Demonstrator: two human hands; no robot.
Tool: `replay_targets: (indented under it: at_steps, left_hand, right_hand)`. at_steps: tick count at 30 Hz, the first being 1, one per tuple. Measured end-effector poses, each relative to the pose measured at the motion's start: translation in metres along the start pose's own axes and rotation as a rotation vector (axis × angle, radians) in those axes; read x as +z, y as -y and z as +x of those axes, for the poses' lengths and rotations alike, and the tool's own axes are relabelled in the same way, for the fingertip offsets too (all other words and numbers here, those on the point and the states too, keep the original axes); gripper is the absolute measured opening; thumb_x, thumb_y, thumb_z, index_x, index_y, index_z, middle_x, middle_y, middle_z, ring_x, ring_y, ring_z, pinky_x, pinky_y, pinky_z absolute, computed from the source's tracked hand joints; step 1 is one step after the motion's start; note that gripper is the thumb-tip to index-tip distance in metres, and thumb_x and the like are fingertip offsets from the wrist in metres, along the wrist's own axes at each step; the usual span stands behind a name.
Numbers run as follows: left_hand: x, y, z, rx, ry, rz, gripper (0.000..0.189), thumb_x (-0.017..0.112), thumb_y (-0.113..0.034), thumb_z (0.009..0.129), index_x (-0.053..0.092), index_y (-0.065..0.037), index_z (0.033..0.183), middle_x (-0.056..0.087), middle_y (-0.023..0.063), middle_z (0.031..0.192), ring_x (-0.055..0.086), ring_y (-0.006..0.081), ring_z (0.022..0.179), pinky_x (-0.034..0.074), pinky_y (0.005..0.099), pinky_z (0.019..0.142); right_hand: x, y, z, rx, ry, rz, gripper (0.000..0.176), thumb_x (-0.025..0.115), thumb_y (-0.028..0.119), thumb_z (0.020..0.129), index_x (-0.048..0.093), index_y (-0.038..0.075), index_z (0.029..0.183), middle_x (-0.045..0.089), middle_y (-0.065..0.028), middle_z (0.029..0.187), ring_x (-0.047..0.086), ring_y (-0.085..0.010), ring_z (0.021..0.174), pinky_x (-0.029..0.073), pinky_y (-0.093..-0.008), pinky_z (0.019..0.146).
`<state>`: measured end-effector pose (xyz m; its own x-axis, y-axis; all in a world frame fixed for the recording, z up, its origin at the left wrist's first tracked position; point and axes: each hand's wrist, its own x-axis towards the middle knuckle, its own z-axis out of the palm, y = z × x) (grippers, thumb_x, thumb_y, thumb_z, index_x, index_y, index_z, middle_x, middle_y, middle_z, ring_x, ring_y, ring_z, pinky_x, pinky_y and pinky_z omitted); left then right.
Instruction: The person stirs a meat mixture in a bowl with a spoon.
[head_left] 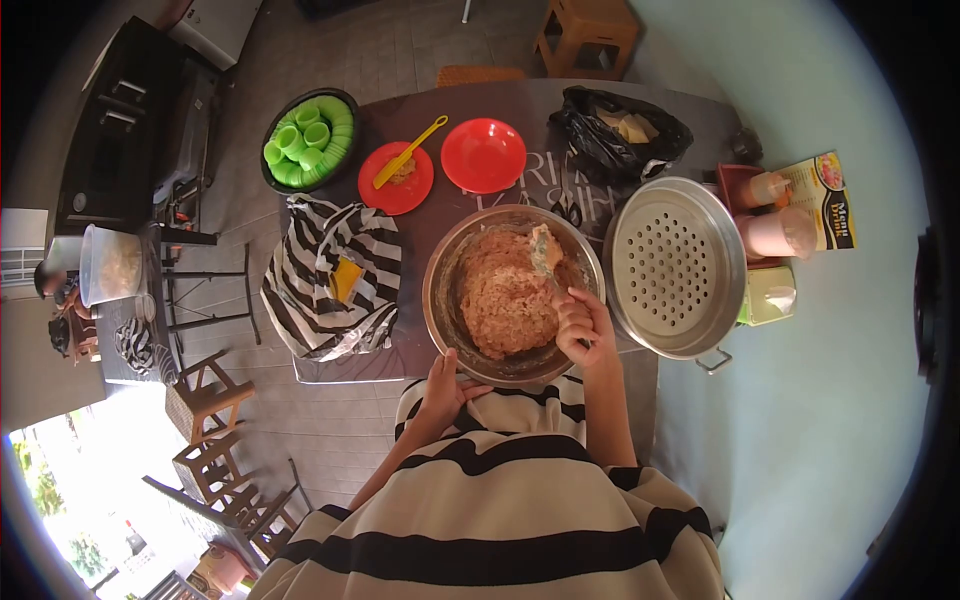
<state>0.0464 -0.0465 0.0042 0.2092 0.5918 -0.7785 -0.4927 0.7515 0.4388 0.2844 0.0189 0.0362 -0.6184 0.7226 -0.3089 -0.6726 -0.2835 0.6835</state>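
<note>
A wide metal bowl (438,335) at the table's near edge holds a mound of pinkish minced-meat mixture (505,290). My left hand (445,398) grips the bowl at its near left side, thumb up against the rim and fingers lower along the outside. Over the right part of the bowl, my right hand (583,328) is closed round the handle of a spoon (546,252). The spoon's head is coated with paler mixture and lies over the far right of the mound. Part of its handle is hidden in my fingers.
Right of the bowl stands a perforated steamer tray (668,268); left lies a striped plastic bag (335,285). Behind are a red plate (484,155), another red plate (422,192) with a yellow spatula (410,152), green cups (312,135) and a black bag (590,125). Bottles stand by the wall.
</note>
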Motion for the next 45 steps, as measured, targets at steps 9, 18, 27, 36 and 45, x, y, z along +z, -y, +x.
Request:
replay_targets:
  at_steps: [9,18,27,36,45]
  left_hand:
    - [0.002,-0.005,-0.003,0.057,-0.082,0.132,0.033,0.039,-0.027,0.091,0.031,-0.003,0.112,0.050,0.0137,0.105,0.060,0.0277,0.083,0.054,0.0386,0.067]
    - [-0.015,0.006,0.014,0.283,-0.194,0.402,0.042,0.041,-0.018,0.090,0.019,-0.014,0.125,0.052,0.0093,0.100,0.060,0.0196,0.080,0.054,0.0370,0.062]
    - [-0.001,-0.006,0.003,0.171,-0.088,0.247,0.041,0.037,-0.018,0.091,0.017,-0.018,0.127,0.051,0.0110,0.105,0.063,0.0221,0.069,0.055,0.0301,0.055]
    - [0.004,-0.007,0.001,0.185,-0.069,0.147,0.047,0.034,-0.016,0.092,0.008,-0.022,0.131,0.048,0.0134,0.111,0.063,0.0243,0.070,0.055,0.0287,0.052]
    - [0.000,-0.017,0.000,0.168,0.030,0.203,0.052,0.032,-0.011,0.091,0.002,-0.021,0.132,0.051,0.0161,0.106,0.063,0.0231,0.075,0.056,0.0298,0.059]
  right_hand:
    - [0.004,-0.041,-0.065,-0.104,-0.762,-1.336,0.022,0.045,0.023,0.087,0.043,0.008,0.070,0.027,0.0086,0.050,0.027,-0.0034,0.034,0.027,-0.0204,0.028]
    - [0.083,-0.077,-0.054,-0.609,-0.968,-3.570,0.006,0.051,0.009,0.072,0.054,0.005,0.075,0.059,-0.0140,0.061,0.061,-0.0269,0.057,0.044,-0.0362,0.044]
    - [0.023,-0.002,0.028,-0.573,-0.857,-3.913,0.036,0.050,0.008,0.071,0.051,-0.008,0.103,0.057,-0.0058,0.056,0.058,-0.0158,0.049,0.043,-0.0264,0.040]
    - [-0.018,-0.047,-0.031,-0.293,-1.341,-3.737,0.040,0.050,0.007,0.071,0.043,-0.014,0.104,0.058,-0.0102,0.060,0.059,-0.0192,0.051,0.043,-0.0294,0.035]
    - [0.081,-0.069,-0.002,-0.109,-0.828,-3.931,0.023,0.053,0.010,0.069,0.055,-0.005,0.087,0.059,-0.0071,0.059,0.060,-0.0160,0.055,0.045,-0.0269,0.045]
